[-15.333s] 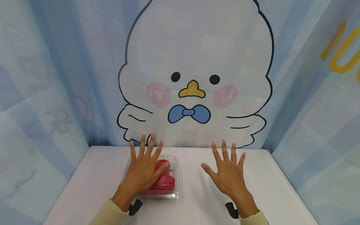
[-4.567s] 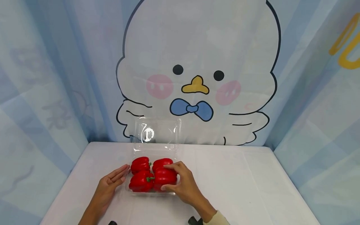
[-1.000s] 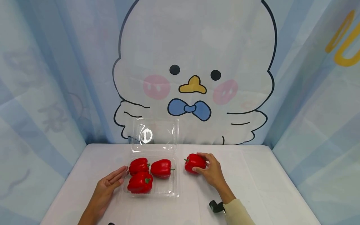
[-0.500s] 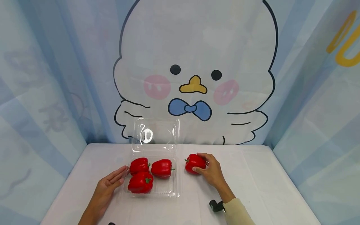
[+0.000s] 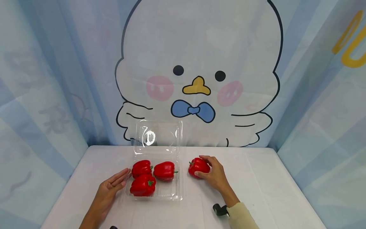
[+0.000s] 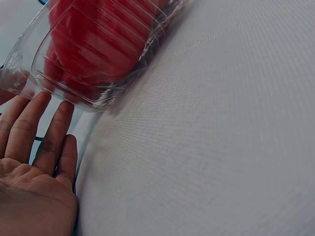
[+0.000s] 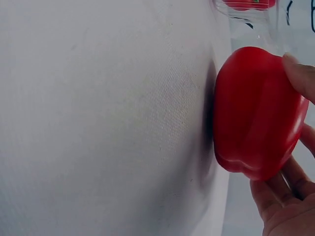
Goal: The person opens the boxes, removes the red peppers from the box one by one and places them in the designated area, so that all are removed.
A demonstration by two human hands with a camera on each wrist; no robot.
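My right hand (image 5: 215,175) grips a red bell pepper (image 5: 198,168) to the right of a clear plastic clamshell box (image 5: 172,193), thumb on the near side and fingers behind. In the right wrist view that pepper (image 7: 258,113) is right at the white cloth, with a shadow beside it. Three more red bell peppers lie in the box: back left (image 5: 141,168), front left (image 5: 143,185) and back right (image 5: 164,171). Its front right part is bare. My left hand (image 5: 110,187) has its fingers extended, fingertips (image 6: 64,110) at the box's left wall.
The box's clear lid (image 5: 160,133) stands raised at the back, against a curtain (image 5: 243,57) printed with a cartoon bird. White cloth (image 5: 257,184) covers the table. A dark device (image 5: 220,210) sits at my right wrist.
Earlier the box was closed under my spread left hand; later its lid stood up. My right hand has moved one pepper from the box to the right, and it tilts slightly now.
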